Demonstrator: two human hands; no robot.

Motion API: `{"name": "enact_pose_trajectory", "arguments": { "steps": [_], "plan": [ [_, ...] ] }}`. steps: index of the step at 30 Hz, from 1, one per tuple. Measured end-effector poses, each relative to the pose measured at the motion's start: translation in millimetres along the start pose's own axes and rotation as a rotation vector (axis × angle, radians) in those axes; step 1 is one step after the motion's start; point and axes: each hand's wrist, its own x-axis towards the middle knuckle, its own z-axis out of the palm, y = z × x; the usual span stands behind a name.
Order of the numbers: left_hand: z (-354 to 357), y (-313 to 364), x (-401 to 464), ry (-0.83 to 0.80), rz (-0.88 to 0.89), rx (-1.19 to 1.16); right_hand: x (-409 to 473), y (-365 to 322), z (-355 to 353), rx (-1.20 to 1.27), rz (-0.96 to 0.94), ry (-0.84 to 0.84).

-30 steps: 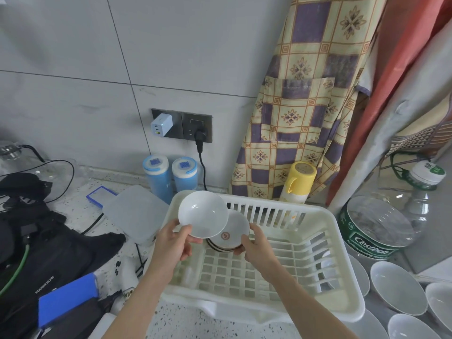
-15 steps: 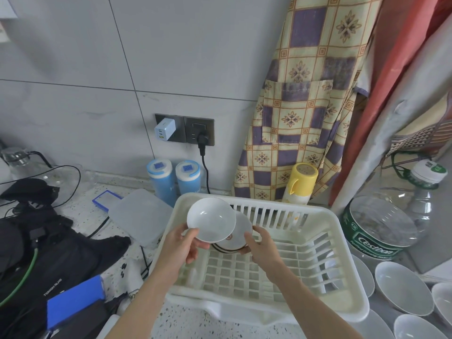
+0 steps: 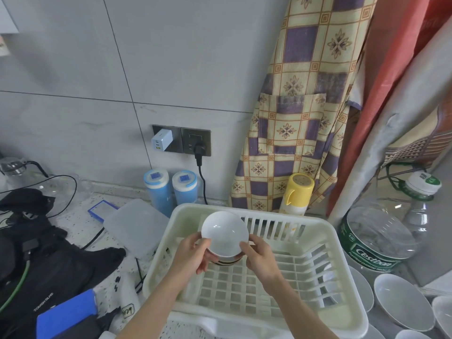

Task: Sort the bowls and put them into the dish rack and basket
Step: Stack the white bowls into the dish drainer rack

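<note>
Your left hand is curling its thumb and fingers round the left rim of a small white bowl, and your right hand is pinching the same bowl's right edge with thumb and fingertips. You are holding that bowl tilted, its hollow facing you, over the far left corner of the cream plastic dish rack. It is sitting nested on a second bowl below it, of which only a thin lower edge with a dark band is showing, so you cannot tell how that one is resting in the rack.

You are working with one rack. Four more white bowls are showing on the right: one large bowl sitting in full view, one partly hidden behind the rack's right wall, one cut off by the right edge, and one cut off by the bottom edge. A further pale curve beside the rack's near right corner is too cropped to name.

Two blue canisters are standing side by side against the wall, with one yellow-capped bottle just behind the rack's far wall. One large clear water bottle is lying to the right, and one translucent lid is lying left of the rack, beside a black bag that is running off the frame.
</note>
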Motion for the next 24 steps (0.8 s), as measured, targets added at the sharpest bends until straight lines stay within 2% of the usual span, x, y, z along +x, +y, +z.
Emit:
{"name": "enact_pose_trajectory", "arguments": {
  "steps": [4,15,24],
  "plan": [
    [2.9,-4.0,0.6,-0.029,0.015,0.007,2.9,1.6,-1.3,-0.047,0.014,0.032],
    [2.6,-12.4,6.9,0.072,0.056,0.121,2.7,4.3,0.2,-0.209,-0.054,0.099],
    [1.5,-17.0,10.8,0.062,0.056,0.165,2.8,1.1,-0.1,-0.154,-0.041,0.085]
  ]
}}
